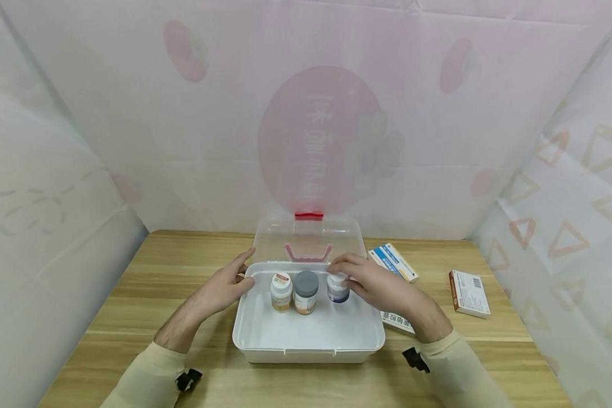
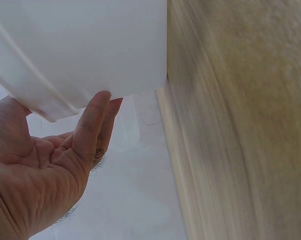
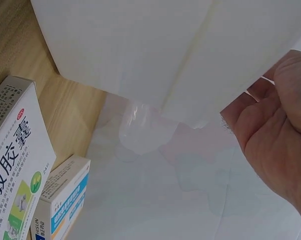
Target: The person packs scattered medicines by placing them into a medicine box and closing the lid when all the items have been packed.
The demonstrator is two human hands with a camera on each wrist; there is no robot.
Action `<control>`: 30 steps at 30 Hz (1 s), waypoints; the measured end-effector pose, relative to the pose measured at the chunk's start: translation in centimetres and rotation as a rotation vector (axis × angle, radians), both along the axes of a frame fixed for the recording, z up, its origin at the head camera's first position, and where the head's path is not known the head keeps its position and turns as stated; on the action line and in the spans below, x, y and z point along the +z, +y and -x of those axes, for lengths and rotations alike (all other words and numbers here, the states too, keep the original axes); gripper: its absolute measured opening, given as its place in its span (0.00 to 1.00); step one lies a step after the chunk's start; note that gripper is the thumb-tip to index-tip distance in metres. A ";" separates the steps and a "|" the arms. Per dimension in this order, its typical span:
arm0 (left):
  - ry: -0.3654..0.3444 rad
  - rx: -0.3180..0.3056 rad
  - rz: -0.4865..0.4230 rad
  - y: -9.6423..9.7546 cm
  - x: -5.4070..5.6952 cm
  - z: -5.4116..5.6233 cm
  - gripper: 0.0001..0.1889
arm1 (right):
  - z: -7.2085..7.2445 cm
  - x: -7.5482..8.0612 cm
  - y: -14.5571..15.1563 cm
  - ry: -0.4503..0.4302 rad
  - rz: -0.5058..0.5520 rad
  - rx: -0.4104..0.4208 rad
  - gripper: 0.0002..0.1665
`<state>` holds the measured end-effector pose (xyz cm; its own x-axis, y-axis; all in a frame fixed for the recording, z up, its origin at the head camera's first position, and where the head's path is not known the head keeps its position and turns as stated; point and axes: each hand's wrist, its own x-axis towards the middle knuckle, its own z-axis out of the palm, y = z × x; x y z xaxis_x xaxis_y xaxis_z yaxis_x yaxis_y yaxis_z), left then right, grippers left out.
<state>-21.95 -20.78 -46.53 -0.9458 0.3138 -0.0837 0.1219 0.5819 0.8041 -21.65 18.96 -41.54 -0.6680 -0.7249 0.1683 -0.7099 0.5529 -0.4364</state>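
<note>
A white plastic box (image 1: pixel 306 334) stands on the table, its clear lid with a pink handle (image 1: pixel 308 254) swung back behind it. Inside, my right hand (image 1: pixel 379 280) holds a white pill bottle with a purple-blue label (image 1: pixel 339 294) by its upper part. The box wall hides those fingertips in the right wrist view. To its left stand a grey-capped bottle (image 1: pixel 306 286) and a white-capped bottle (image 1: pixel 281 292) with a yellow label. My left hand (image 1: pixel 224 289) rests at the box's back left corner, thumb at the rim, fairly straight fingers (image 2: pixel 93 122) against the outside.
Right of the box lie a blue-and-white medicine carton (image 1: pixel 392 262) and another white carton (image 1: pixel 398 322), partly under the right arm. Farther right is a red-edged carton (image 1: pixel 470 293). Printed cloth walls (image 1: pixel 209 141) enclose the wooden table (image 1: pixel 132 317) at the back and sides.
</note>
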 end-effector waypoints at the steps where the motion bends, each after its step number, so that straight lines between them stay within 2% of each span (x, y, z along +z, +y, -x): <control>1: 0.003 -0.005 0.001 0.0 0.0 0.0 0.46 | 0.0 -0.1 0.0 0.008 -0.004 0.009 0.22; 7: 0.006 -0.008 0.003 0.0 0.0 -0.1 0.46 | 0.0 -0.4 -0.2 0.039 -0.020 0.043 0.23; 22: 0.001 -0.008 0.000 -0.1 0.0 -0.1 0.46 | -0.2 -0.9 -0.8 0.046 -0.132 0.048 0.23; 30: -0.002 -0.009 -0.008 0.0 0.2 -0.2 0.46 | 0.1 -1.6 -1.1 0.102 -0.105 0.109 0.22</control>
